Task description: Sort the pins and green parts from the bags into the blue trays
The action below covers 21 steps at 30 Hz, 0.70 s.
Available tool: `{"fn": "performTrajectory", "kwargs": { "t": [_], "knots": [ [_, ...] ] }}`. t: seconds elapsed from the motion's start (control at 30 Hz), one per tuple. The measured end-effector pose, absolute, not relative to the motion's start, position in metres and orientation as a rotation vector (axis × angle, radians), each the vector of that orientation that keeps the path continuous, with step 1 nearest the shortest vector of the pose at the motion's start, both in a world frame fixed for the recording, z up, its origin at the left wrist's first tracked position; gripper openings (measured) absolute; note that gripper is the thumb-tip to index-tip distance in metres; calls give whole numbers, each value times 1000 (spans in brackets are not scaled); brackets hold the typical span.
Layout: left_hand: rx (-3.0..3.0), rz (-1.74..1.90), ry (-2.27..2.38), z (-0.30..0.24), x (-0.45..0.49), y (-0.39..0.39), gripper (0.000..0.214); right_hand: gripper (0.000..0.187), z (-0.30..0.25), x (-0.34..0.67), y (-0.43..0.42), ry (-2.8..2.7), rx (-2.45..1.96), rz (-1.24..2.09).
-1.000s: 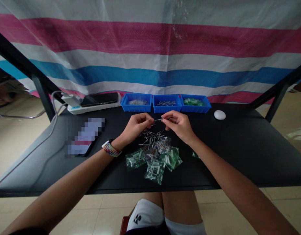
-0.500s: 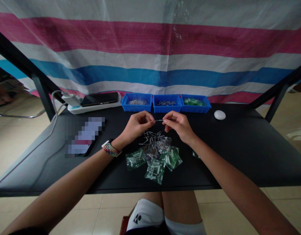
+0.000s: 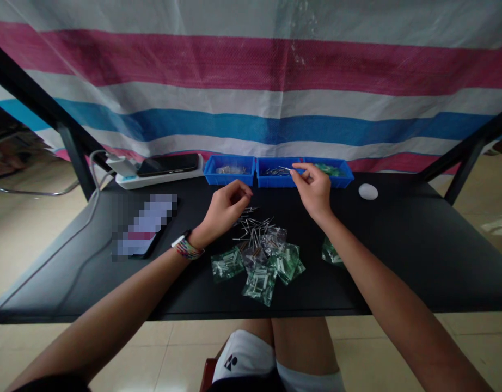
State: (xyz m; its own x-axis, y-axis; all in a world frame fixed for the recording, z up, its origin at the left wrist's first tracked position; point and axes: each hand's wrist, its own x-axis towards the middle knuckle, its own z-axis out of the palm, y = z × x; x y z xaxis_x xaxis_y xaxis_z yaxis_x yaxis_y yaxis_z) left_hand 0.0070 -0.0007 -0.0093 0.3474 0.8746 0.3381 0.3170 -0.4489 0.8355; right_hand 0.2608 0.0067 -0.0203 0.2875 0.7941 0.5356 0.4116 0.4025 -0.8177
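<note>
My right hand (image 3: 314, 188) pinches a thin metal pin (image 3: 287, 168) between thumb and forefinger, over the middle blue bin (image 3: 275, 180), where more such pins lie. My left hand (image 3: 228, 204) hovers just above the black table with its fingers curled in toward the thumb; nothing shows in them. Below and right of it is a loose pile of silver pins (image 3: 255, 231). Clear bags (image 3: 274, 239) and green-tinted bags (image 3: 259, 283) of small parts lie in front of the pile. Another green bag (image 3: 330, 252) is partly hidden by my right forearm.
Beside the middle bin stand a left blue bin (image 3: 229, 178) with pale pieces and a right blue bin (image 3: 343, 177) with green bags. A white power strip (image 3: 132, 182) carries a black phone (image 3: 168, 164). A blurred phone (image 3: 147, 226) and a white oval object (image 3: 368, 191) lie on the table.
My hands have parted. The right hand has moved up and forward to the middle bin with a pin, while the left stays near the pile, drawn slightly left.
</note>
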Motion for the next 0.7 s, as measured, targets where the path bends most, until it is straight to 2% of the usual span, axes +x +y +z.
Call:
{"fn": "performTrajectory", "kwargs": {
  "t": [0.1, 0.27, 0.7],
  "knots": [
    [2268, 841, 1280, -9, 3, 1, 16, 30, -27, 272, 9, -1397, -1331, 299],
    [2456, 531, 1424, -9, -1, 4, 22, 23, -27, 265, -8, -1538, -1332, 310],
    [2441, 503, 1248, -10, -2, 9, 17, 18, -30, 247, -19, -1683, -1308, 370]
  ]
}}
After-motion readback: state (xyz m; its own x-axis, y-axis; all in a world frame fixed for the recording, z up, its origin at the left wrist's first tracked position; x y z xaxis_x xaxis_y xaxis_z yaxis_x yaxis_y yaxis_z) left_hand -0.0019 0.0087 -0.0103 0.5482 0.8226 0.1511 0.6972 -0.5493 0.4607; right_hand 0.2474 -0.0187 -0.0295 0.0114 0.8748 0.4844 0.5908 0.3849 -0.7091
